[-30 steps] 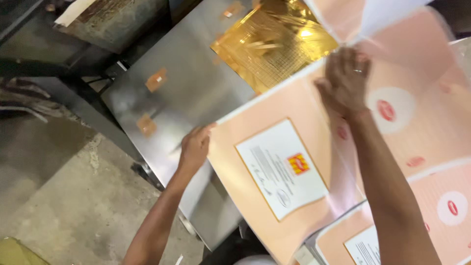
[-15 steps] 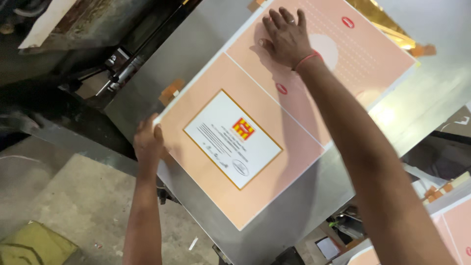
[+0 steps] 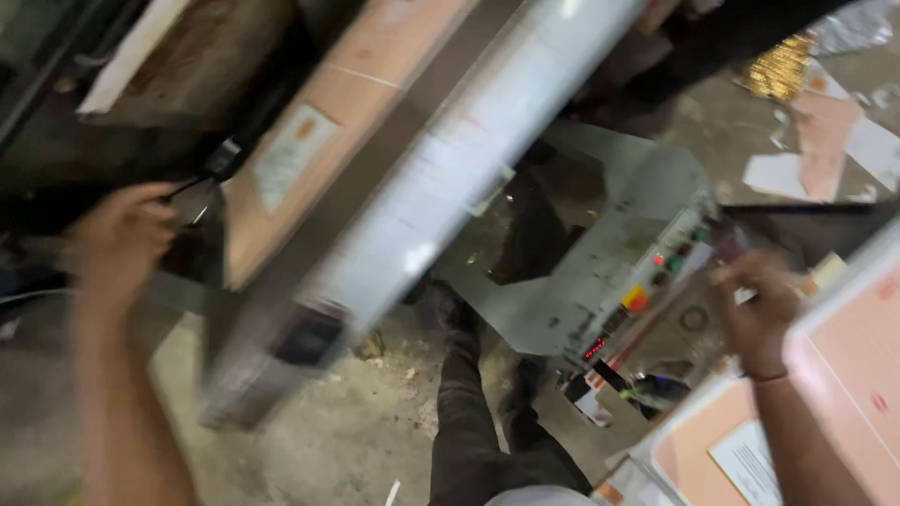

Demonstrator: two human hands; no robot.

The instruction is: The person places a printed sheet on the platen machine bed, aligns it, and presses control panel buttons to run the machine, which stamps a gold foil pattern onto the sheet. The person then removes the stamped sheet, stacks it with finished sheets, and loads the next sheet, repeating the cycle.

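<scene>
Left hand: your left hand (image 3: 117, 239) is at the left, fingers curled loosely; through the blur you cannot tell whether it grips anything. It sits just beside the dark machine edge, near the pink printed sheet.
Right hand: your right hand (image 3: 759, 314) is at the right, fingers bent and reaching toward the control panel (image 3: 647, 281); it pinches nothing that you can see, and whether a fingertip touches the panel cannot be told.
Pink printed sheet: the pink printed sheet (image 3: 309, 141) with its white label lies far and left, tilted, against the machine, right of your left hand and well apart from your right.
Metal plate: the long shiny metal plate (image 3: 450, 178) runs slantwise between your two hands, blurred.
Sheet stack: a stack of pink sheets (image 3: 844, 375) lies near right, under your right forearm.
Floor: scraps of paper (image 3: 825, 150) and gold foil (image 3: 778, 66) lie far right.
Legs: your dark trousers (image 3: 473, 412) show at the near middle.
</scene>
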